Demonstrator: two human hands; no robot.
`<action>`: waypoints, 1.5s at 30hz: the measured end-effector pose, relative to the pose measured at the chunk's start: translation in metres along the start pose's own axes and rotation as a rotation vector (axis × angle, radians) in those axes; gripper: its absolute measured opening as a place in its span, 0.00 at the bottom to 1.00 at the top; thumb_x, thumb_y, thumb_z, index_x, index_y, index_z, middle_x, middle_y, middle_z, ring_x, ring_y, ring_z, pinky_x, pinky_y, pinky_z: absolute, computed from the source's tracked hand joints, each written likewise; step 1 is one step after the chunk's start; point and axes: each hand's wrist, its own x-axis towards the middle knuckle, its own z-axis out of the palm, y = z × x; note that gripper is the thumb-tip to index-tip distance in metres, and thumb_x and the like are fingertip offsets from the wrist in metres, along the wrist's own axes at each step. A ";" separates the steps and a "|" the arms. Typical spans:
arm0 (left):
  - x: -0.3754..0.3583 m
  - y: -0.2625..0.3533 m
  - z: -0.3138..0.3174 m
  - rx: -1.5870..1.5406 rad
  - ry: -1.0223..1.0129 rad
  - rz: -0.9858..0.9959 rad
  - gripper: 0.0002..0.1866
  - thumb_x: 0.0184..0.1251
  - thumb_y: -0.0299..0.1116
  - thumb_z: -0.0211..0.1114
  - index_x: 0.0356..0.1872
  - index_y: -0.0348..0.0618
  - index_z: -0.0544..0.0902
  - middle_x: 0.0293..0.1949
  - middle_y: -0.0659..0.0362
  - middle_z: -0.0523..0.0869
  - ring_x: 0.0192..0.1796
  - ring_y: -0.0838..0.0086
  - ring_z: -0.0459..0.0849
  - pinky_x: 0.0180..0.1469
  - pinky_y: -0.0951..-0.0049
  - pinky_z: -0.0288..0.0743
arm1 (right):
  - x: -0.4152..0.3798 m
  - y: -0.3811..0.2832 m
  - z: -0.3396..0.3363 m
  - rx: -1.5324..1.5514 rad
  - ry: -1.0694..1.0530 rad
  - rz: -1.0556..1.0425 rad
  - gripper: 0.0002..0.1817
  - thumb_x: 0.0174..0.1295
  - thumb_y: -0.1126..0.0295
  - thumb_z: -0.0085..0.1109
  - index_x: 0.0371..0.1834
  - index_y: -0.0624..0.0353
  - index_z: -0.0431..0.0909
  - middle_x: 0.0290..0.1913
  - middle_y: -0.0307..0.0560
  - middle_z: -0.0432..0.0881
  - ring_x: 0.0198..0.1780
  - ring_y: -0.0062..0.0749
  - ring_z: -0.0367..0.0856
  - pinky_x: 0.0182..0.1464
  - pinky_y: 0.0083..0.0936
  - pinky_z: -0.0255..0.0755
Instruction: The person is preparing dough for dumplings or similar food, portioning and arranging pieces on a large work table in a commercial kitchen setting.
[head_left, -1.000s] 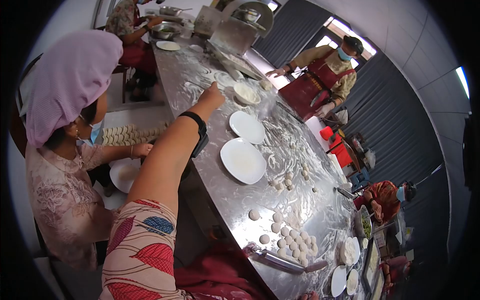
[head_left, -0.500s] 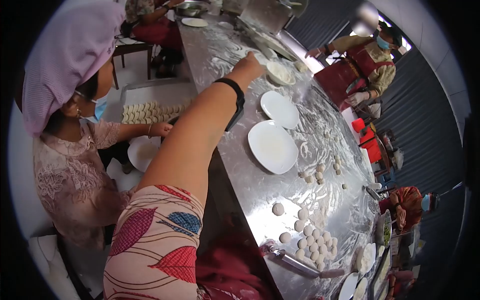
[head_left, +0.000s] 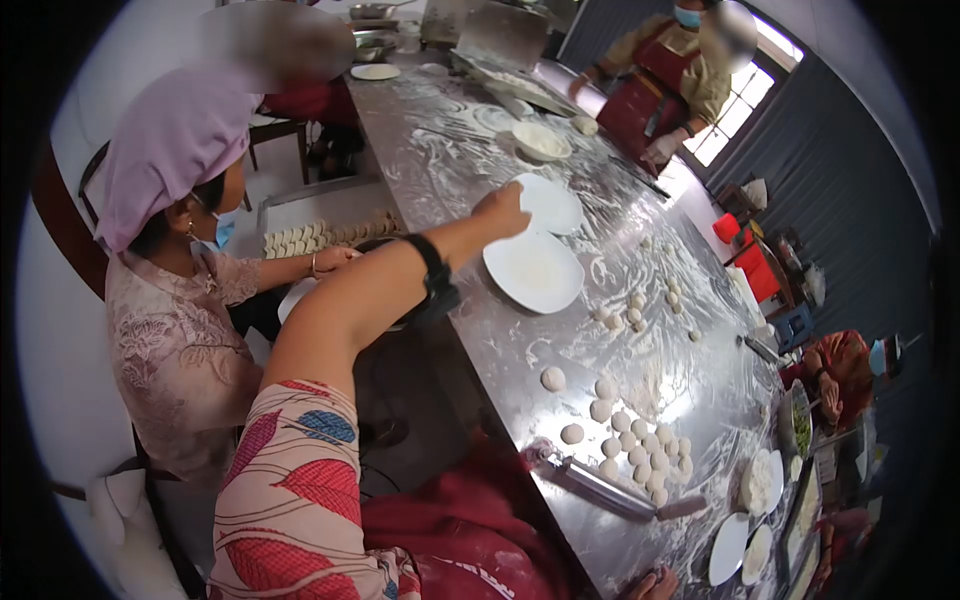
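Note:
My left hand (head_left: 500, 211) is closed beside the near rim of a white plate (head_left: 552, 205); what its fingers hold, if anything, is hidden. A second white plate (head_left: 535, 275) lies just below that hand. Farther up the table stands a white bowl of flour (head_left: 542, 143). Only a bit of my right hand (head_left: 655, 583) shows at the bottom edge, its fingers mostly cut off. The closest things to it are a metal rolling pin (head_left: 607, 486) and several small dough balls (head_left: 640, 455).
The floured steel table (head_left: 470, 330) runs away from me. At the left a person in a pink cap (head_left: 180, 150) sits by a tray of dumplings (head_left: 300, 236). Across the table stands a person in a red apron (head_left: 650, 90). Plates (head_left: 729, 550) and a pan of greens (head_left: 800, 420) are at the right.
My left hand has come back from beside the flour bowl to the white plates, still closed. Part of my right hand has appeared at the bottom edge.

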 end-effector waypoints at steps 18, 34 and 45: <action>-0.092 0.110 0.125 0.294 -0.311 0.545 0.15 0.56 0.24 0.61 0.46 0.40 0.83 0.51 0.44 0.80 0.54 0.49 0.80 0.53 0.55 0.77 | -0.014 0.008 -0.021 0.471 0.049 0.200 0.17 0.72 0.64 0.46 0.49 0.71 0.73 0.51 0.64 0.71 0.51 0.58 0.74 0.53 0.45 0.70; -0.126 0.088 0.109 0.084 -0.652 0.178 0.14 0.52 0.34 0.69 0.40 0.40 0.83 0.40 0.44 0.85 0.46 0.53 0.84 0.49 0.59 0.77 | -0.006 0.004 -0.044 0.347 0.127 0.128 0.10 0.64 0.68 0.54 0.44 0.61 0.77 0.45 0.59 0.78 0.47 0.60 0.75 0.50 0.49 0.71; -0.160 0.034 0.090 0.213 -0.381 0.495 0.13 0.62 0.35 0.62 0.46 0.46 0.82 0.44 0.45 0.79 0.50 0.47 0.79 0.51 0.54 0.74 | -0.007 0.003 -0.046 0.333 0.160 0.081 0.08 0.59 0.70 0.56 0.41 0.60 0.77 0.44 0.58 0.77 0.46 0.60 0.74 0.48 0.49 0.71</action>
